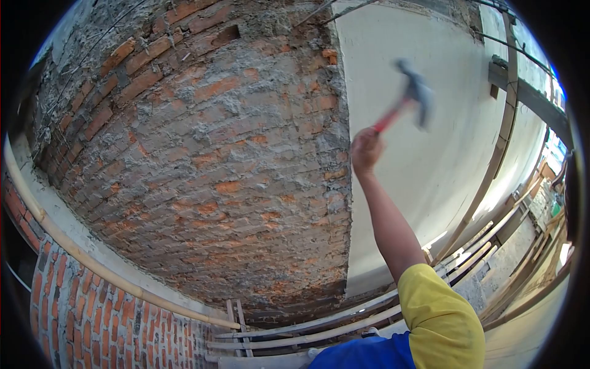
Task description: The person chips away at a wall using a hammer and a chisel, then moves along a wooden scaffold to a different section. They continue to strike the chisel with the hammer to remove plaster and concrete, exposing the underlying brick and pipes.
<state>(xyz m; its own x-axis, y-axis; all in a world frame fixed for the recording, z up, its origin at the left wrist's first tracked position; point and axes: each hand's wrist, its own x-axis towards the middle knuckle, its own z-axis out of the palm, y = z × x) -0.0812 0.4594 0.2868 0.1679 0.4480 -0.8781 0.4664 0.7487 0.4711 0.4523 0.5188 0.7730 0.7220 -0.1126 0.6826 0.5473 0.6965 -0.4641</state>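
Observation:
My right hand [367,149] is raised high, its fingers wrapped round the red handle of a claw hammer [418,92]. The dark hammer head is blurred by motion, in front of a smooth pale wall panel [381,227]. Left of the hand is a rough brick wall [215,160] with patches of grey mortar and exposed orange brick. The right arm is stretched up, in a yellow sleeve. My left hand is not in view.
Bamboo poles [332,337] run below the wall. A long curved pole [110,277] borders a lower brick wall [92,313] at the left. Upright and slanting wooden beams [533,98] stand at the right, with piled timber beyond.

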